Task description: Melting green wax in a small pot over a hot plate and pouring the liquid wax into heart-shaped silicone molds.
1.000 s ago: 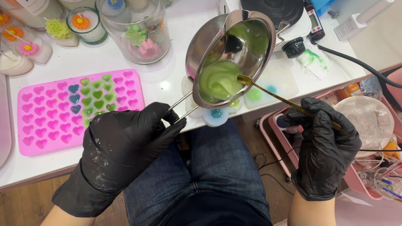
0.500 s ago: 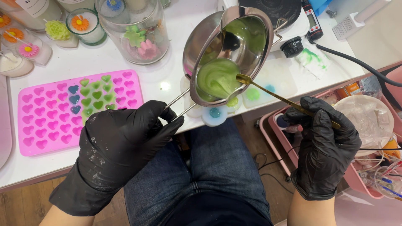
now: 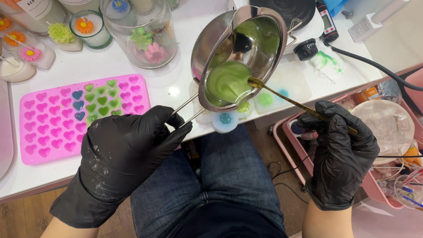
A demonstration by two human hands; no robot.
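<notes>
Your left hand [image 3: 125, 154], gloved black, is closed tight around the two wire handles [image 3: 185, 110] of a steel pot [image 3: 240, 57], tipped toward you above the counter [image 3: 172, 86] edge; your right hand [image 3: 341, 152], also gloved, is closed on the far end of one thin gold spoon [image 3: 293, 100] whose bowl rests at the pot's lower lip. Thick green wax [image 3: 227, 81] pools at the low side and looks slow-running, likely warm, so the weight sits far from your grip: the handles are stiff but thin and could twist in a slick glove, and holding them close to the bowl would steady it. The spoon looks light and rigid. Just under the lip lies a pale mold [image 3: 227, 120] with one blue and two green fills showing. To the left, one pink heart tray [image 3: 48, 132] lies flat, three cells blue and roughly a dozen green. Behind stand one glass jar [image 3: 141, 33] and one hotplate [image 3: 293, 11].
</notes>
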